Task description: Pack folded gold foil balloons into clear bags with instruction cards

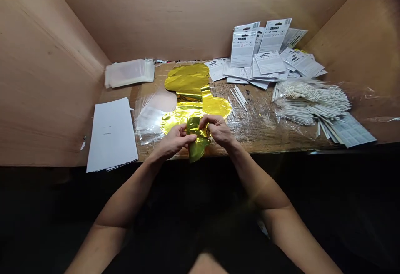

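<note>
On the plywood-walled bench (265, 134), both hands (196, 134) pinching a folded gold foil balloon (196, 147).

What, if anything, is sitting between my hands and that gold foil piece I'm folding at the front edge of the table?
Nothing visible. Your left hand and right hand both already pinch the folded gold foil piece directly, at the table's front edge. The other gold foil balloons lie behind it, and the clear bags lie to the left, apart from your grip.

A crumpled, shiny gold foil balloon (196, 140) is pinched between both hands at the table's front edge.
</note>
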Demonstrator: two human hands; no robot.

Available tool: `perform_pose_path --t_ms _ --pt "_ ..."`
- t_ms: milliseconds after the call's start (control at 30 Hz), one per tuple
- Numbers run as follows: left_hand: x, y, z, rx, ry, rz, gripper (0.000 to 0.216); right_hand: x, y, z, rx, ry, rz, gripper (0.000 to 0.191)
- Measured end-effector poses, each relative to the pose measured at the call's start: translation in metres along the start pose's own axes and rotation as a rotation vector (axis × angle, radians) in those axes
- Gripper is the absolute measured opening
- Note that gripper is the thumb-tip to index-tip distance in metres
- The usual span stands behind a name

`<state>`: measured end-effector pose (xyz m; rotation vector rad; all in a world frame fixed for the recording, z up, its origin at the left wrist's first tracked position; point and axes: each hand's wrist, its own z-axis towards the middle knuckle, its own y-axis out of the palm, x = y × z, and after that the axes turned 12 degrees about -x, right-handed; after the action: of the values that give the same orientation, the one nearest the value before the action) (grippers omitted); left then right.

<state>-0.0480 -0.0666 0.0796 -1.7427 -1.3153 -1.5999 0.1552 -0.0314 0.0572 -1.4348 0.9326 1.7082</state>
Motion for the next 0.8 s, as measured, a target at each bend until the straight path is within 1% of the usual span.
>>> perform_pose_path --t_ms 33,100,133,167,233,267,333,367,433,533,633,700,800 --pt "-0.001 0.000 -0.001 -0.002 0.010 0.048 0.043 -0.001 -0.001 -0.001 0.022 0.031 0.050 0.014" --pt "-0.003 0.000 -0.002 0.021 0.071 0.087 0.042 -0.001 -0.001 -0.006 0.056 0.111 0.177 0.030" --pt "-0.003 0.000 -0.003 0.041 0.107 0.089 0.043 -0.002 0.001 -0.010 0.027 0.155 0.211 0.038" --pt "-0.003 0.001 -0.004 0.048 0.137 0.088 0.045 -0.002 0.004 -0.014 -0.032 0.194 0.215 0.044" --pt "-0.002 0.002 -0.007 0.019 0.153 0.088 0.048 -0.002 0.010 -0.020 -0.154 0.229 0.168 0.045" --pt "-0.002 0.002 -0.009 -0.008 0.142 0.086 0.050 -0.002 0.014 -0.022 -0.180 0.222 0.141 0.043" --pt "-0.002 0.002 -0.014 -0.056 0.108 0.067 0.052 -0.003 0.019 -0.023 -0.149 0.181 0.114 0.041" --pt "-0.003 0.001 -0.017 -0.063 0.098 0.051 0.052 -0.005 0.020 -0.023 -0.122 0.155 0.114 0.040" --pt "-0.004 -0.003 -0.022 -0.039 0.113 0.013 0.045 -0.009 0.021 -0.021 -0.111 0.097 0.107 0.040" --pt "-0.004 -0.012 -0.028 0.018 0.151 -0.026 0.028 -0.020 0.018 -0.020 -0.193 -0.048 -0.019 0.033" --pt "0.000 -0.017 -0.036 -0.009 0.123 -0.045 0.025 -0.032 0.014 -0.020 -0.284 -0.164 -0.278 0.020" --pt "0.002 -0.017 -0.043 -0.015 0.118 0.052 0.029 -0.039 0.010 -0.019 -0.349 -0.161 -0.413 0.020" --pt "0.000 -0.014 -0.051 0.084 0.190 0.313 0.034 -0.045 0.006 -0.012 -0.389 -0.092 -0.482 0.023"
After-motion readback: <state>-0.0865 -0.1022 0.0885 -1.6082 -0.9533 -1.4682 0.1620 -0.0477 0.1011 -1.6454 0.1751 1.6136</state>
